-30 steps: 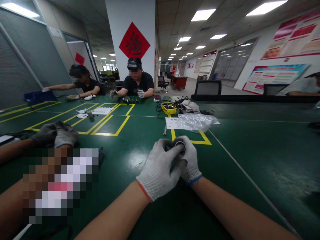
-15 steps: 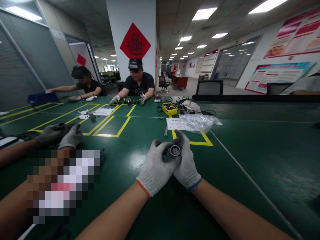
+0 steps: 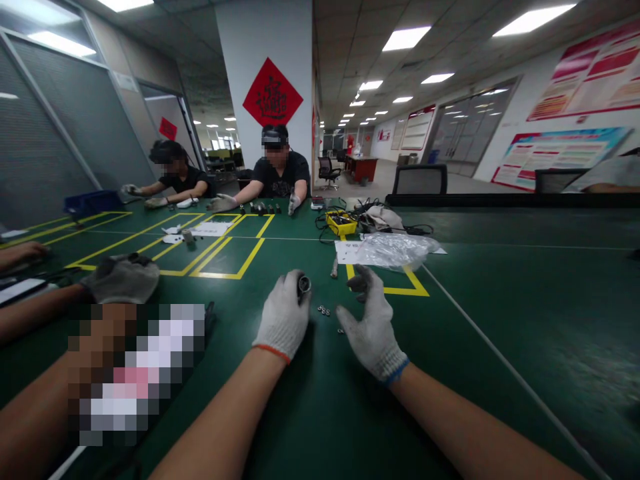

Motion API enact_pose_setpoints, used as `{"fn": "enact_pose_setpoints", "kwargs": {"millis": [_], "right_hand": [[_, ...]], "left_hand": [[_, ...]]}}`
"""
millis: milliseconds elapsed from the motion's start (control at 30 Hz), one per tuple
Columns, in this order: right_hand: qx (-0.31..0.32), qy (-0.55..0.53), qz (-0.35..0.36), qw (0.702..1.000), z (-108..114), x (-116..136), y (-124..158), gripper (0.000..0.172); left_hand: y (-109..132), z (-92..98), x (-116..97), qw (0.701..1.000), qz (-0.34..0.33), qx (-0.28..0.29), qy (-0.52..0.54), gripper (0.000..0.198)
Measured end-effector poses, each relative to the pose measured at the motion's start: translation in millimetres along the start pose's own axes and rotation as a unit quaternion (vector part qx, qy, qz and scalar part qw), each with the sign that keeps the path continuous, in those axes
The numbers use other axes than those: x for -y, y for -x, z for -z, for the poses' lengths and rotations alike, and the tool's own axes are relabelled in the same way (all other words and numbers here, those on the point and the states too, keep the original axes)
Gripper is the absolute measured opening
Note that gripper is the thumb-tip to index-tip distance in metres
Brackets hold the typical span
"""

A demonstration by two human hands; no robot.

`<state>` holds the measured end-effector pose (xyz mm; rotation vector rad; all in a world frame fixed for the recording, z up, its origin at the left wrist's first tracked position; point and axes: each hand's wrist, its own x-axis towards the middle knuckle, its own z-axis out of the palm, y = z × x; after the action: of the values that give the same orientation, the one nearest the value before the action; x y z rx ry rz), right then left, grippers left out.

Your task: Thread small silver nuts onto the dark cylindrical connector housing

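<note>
The left hand (image 3: 283, 312), in a white knitted glove with orange cuff trim (image 3: 278, 331), grips a dark hollow cylindrical part (image 3: 304, 285). The right hand (image 3: 373, 323), in a white knitted glove with blue cuff trim (image 3: 381, 341), stands with fingers parted beside small silvery metal pieces (image 3: 327, 311) on the green tabletop (image 3: 320, 413). Beyond lie a slim grey metal cylinder (image 3: 335, 269) and a crumpled clear plastic bag (image 3: 397, 251).

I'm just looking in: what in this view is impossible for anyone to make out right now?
Head view: the lower body of the round part, hidden in the gloved left hand.
Head view: what the shiny pieces near the right hand are; too small.
Head view: the rest of the white sheet, covered by clear plastic.
Head view: the person at far right, cut off by the edge.
</note>
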<state>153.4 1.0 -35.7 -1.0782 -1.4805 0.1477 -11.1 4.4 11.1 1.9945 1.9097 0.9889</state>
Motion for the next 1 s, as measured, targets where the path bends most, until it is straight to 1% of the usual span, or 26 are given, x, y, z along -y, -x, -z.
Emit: {"fn": "enact_pose_setpoints", "kwargs": {"millis": [67,167,300,467,600,633,700,767,800,833,900,1000], "right_hand": [[-0.004,-0.010,-0.029,1.000,-0.4,-0.1,-1.7,0.068],[-0.001,-0.037,-0.066,0.997,0.2,0.9,-3.7,0.060],[0.012,-0.084,-0.100,0.991,2.3,1.0,-4.4,0.054],[0.018,-0.107,-0.089,0.990,4.0,0.2,-5.7,0.054],[0.018,-0.113,-0.089,0.989,3.9,0.2,-7.1,0.052],[0.019,-0.115,-0.089,0.989,3.8,0.1,-7.4,0.052],[0.022,-0.118,-0.089,0.989,3.7,0.0,-7.9,0.052],[0.022,-0.121,-0.092,0.988,3.9,-0.1,-8.3,0.053],[0.022,-0.122,-0.095,0.988,4.0,-0.1,-8.4,0.054],[0.021,-0.123,-0.098,0.987,4.2,-0.1,-8.4,0.054],[0.016,-0.123,-0.106,0.987,4.3,-0.3,-8.3,0.055],[0.011,-0.125,-0.112,0.986,3.6,-1.0,-7.8,0.057]], "left_hand": [[-7.2,0.0,8.5,0.994,0.012,0.024,-0.104,0.035],[-11.9,-2.6,16.5,0.982,0.034,0.054,-0.177,0.039],[-10.3,-5.4,16.8,0.972,0.025,0.078,-0.220,0.047],[-6.4,-6.4,11.6,0.959,-0.016,0.090,-0.268,0.052],[-2.4,-5.0,11.8,0.961,-0.026,0.091,-0.259,0.055],[-0.9,-3.3,12.1,0.965,-0.017,0.083,-0.250,0.055],[2.6,1.9,12.0,0.969,0.028,0.056,-0.240,0.055],[6.2,8.7,10.5,0.964,0.082,0.038,-0.251,0.050],[7.8,12.0,9.2,0.959,0.097,0.040,-0.263,0.046],[9.1,14.9,7.8,0.955,0.102,0.051,-0.275,0.041],[11.4,19.1,5.0,0.950,0.089,0.088,-0.286,0.037],[14.2,22.3,2.8,0.946,0.069,0.144,-0.282,0.040]]}}
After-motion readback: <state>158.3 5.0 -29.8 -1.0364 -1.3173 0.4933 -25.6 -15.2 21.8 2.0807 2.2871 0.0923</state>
